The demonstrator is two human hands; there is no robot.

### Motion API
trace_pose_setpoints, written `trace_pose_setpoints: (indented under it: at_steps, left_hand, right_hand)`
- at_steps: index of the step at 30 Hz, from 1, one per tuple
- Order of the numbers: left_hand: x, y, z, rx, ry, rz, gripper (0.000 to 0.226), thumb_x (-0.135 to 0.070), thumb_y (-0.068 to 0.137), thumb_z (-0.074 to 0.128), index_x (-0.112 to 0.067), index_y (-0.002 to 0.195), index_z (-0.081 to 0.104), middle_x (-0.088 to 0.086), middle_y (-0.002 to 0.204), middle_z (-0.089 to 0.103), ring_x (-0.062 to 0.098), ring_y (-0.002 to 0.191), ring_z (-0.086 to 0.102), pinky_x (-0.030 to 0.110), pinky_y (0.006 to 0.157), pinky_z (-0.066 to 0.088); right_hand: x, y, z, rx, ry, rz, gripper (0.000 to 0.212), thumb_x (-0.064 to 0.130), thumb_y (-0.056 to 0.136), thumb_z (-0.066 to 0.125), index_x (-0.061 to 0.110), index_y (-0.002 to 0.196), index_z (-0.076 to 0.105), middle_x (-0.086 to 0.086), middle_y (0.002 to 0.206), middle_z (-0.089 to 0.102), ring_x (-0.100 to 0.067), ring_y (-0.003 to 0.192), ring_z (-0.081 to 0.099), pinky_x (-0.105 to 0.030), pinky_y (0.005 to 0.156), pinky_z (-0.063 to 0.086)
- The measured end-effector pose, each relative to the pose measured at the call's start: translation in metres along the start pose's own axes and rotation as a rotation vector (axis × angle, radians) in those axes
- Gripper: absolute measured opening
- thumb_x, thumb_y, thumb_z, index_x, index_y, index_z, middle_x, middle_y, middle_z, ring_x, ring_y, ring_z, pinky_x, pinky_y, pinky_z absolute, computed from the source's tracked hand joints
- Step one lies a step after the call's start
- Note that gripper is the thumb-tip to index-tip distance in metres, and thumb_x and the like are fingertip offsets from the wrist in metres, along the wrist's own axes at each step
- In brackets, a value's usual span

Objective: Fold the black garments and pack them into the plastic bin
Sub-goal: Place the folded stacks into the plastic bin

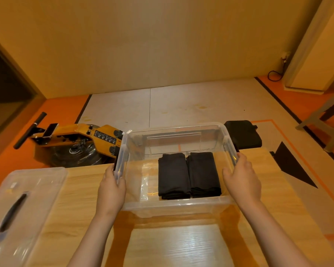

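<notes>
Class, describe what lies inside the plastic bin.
A left stack and a right stack of folded black garments lie side by side inside the bin. Lower layers are covered; their count is hidden.

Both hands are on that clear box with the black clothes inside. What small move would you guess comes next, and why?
Probably release the left hand and reach for the lid lying on the table. It and the right hand grip the side rims of the plastic bin, and two folded black garments lie side by side inside. A black bundle beyond the bin might need packing first.
</notes>
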State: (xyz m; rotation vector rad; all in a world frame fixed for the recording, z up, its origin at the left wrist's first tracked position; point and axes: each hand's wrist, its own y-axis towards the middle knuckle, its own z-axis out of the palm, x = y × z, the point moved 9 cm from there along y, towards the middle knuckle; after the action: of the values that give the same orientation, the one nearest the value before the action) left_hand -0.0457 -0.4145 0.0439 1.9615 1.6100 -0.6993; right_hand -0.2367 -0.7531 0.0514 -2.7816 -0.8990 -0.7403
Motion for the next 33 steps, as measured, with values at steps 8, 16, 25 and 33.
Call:
trace_pose_setpoints:
  at_steps: [8, 16, 25, 33]
  left_hand:
    - [0.067, 0.011, -0.043, -0.054, -0.184, -0.141, 0.029, -0.019, 0.095, 0.051, -0.018, 0.124, 0.056, 0.006, 0.095, 0.067, 0.027, 0.082, 0.063, 0.035, 0.064, 0.048]
    - [0.081, 0.03, -0.053, -0.078, -0.193, -0.182, 0.032, -0.021, 0.093, 0.054, -0.019, 0.124, 0.057, 0.004, 0.096, 0.067, 0.026, 0.082, 0.064, 0.043, 0.073, 0.056]
    - [0.105, 0.048, -0.072, -0.033, -0.232, -0.104, 0.026, -0.021, 0.096, 0.054, -0.02, 0.122, 0.058, 0.0, 0.096, 0.065, 0.024, 0.085, 0.064, 0.04, 0.071, 0.055]
    - [0.164, 0.062, -0.121, -0.004, -0.27, -0.047, 0.038, -0.031, 0.102, 0.044, -0.018, 0.137, 0.048, -0.006, 0.13, 0.051, 0.008, 0.117, 0.046, 0.028, 0.095, 0.039]
  right_hand:
    - [0.061, -0.026, 0.032, 0.053, -0.031, -0.073, 0.065, 0.032, 0.092, 0.056, 0.008, 0.145, 0.028, -0.017, 0.128, 0.05, -0.03, 0.11, 0.055, -0.037, 0.071, 0.05]
    - [0.081, -0.027, 0.041, 0.084, -0.065, -0.071, 0.071, 0.034, 0.092, 0.057, 0.006, 0.147, 0.022, -0.018, 0.132, 0.047, -0.03, 0.115, 0.052, -0.038, 0.077, 0.05]
    - [0.108, -0.05, 0.059, 0.101, -0.135, -0.056, 0.076, 0.036, 0.091, 0.057, 0.003, 0.148, 0.018, -0.021, 0.132, 0.045, -0.032, 0.114, 0.051, -0.039, 0.078, 0.049]
    - [0.251, -0.115, 0.09, -0.007, -0.094, -0.368, 0.066, 0.036, 0.092, 0.056, 0.011, 0.147, 0.03, -0.013, 0.156, 0.022, -0.028, 0.147, 0.01, -0.042, 0.118, 0.008]
